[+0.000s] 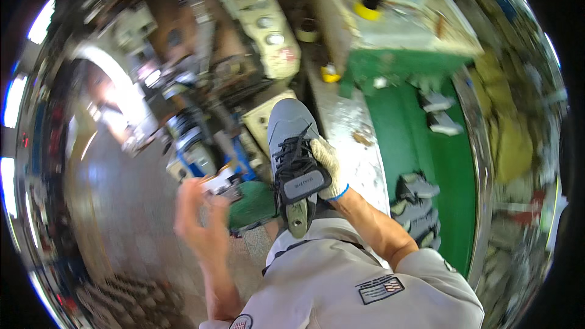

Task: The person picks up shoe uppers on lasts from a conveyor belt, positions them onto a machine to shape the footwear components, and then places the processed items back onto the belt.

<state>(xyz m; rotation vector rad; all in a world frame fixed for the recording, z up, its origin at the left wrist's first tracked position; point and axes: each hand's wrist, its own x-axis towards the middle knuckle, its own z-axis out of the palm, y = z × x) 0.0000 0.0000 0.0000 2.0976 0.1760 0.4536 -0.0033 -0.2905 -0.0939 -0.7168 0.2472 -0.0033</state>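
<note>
A grey shoe (pixel 292 123) with black laces (pixel 295 149) points away from me in front of my body. Its tongue carries a dark padded tab (pixel 303 184), and a greenish shoe last (pixel 297 218) sticks out of its opening. My right hand (pixel 329 167), in a cream knit glove with a blue cuff edge, is closed on the shoe's right side. My left hand (pixel 204 216) is bare, raised to the left of the shoe and smeared by motion. A small shiny white piece (pixel 223 181) shows at its fingertips; whether the hand holds it, I cannot tell.
Machinery with metal parts (pixel 192 140) stands ahead on the left, beside a cream control panel (pixel 268 30). A green cushion-like pad (pixel 253 204) lies below it. On the right, several grey shoes (pixel 417 207) sit in a green trough (pixel 402 140). A bench (pixel 420 36) stands beyond.
</note>
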